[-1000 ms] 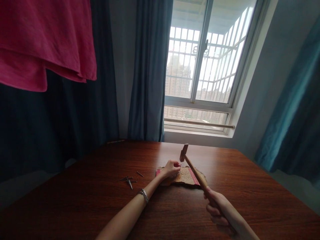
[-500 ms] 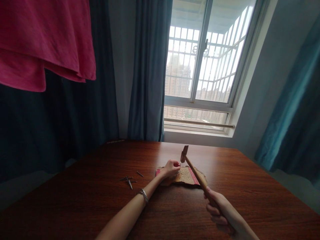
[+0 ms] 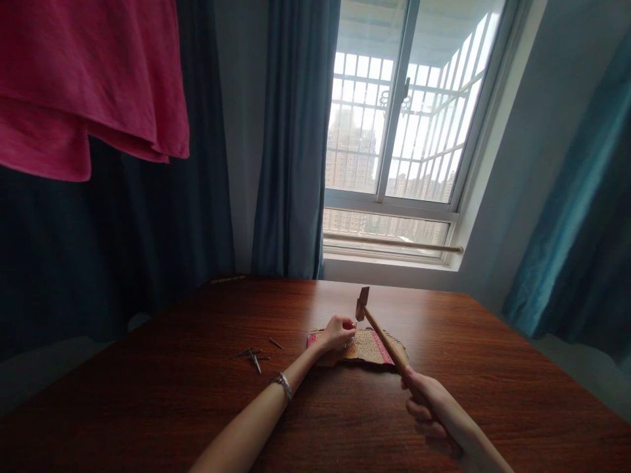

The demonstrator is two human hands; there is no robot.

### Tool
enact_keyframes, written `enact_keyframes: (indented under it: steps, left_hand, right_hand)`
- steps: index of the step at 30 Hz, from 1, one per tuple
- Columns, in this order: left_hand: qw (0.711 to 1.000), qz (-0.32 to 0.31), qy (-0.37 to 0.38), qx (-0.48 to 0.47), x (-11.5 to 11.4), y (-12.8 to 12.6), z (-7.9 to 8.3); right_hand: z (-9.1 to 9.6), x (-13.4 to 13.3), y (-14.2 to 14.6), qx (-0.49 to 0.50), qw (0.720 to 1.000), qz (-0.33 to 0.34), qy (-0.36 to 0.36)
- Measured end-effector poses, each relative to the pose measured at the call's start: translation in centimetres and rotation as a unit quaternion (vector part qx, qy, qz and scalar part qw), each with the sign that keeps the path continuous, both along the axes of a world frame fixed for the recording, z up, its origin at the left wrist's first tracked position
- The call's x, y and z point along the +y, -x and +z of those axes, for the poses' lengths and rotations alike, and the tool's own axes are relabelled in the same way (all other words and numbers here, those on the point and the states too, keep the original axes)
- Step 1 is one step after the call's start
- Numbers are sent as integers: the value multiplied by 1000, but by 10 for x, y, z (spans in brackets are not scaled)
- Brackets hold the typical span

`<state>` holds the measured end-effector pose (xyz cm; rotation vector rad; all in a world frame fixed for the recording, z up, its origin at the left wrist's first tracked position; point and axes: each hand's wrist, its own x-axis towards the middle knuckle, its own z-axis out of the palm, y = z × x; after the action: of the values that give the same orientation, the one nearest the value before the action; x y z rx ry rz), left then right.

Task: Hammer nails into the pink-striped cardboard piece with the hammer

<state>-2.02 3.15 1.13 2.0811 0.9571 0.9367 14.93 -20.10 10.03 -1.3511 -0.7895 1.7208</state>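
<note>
My right hand is wrapped round the wooden handle of a hammer. Its metal head is up at the far end of the handle, over a thin nail. With thumb and forefinger, my left hand pinches that nail upright; most of it is hidden by the fingers. Under the left hand lies a tan piece of cardboard with pink bands and many small dark marks or holes. Its front edge looks ragged.
Several loose nails lie on the brown wooden table, left of the cardboard. Behind the table are a barred window and blue curtains. A pink cloth hangs at the upper left.
The hammer head has shifted very slightly, staying over the nail. My left hand and the loose nails look the same.
</note>
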Motion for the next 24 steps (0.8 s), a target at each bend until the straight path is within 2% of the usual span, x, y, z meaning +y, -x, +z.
enact_keyframes:
  steps: [10,18,24]
  left_hand:
    - [1000,-1,-11,5,-3,0,3]
    - [1000,-1,-3,13,-3,0,2]
    - [1000,-4,-9,12,-5,0,5]
  right_hand:
    - [2,6,0,15,1000,5,-22]
    - [-5,3,4,3,1000,5,-10]
    - [3,1,8,12,1000,-2,-6]
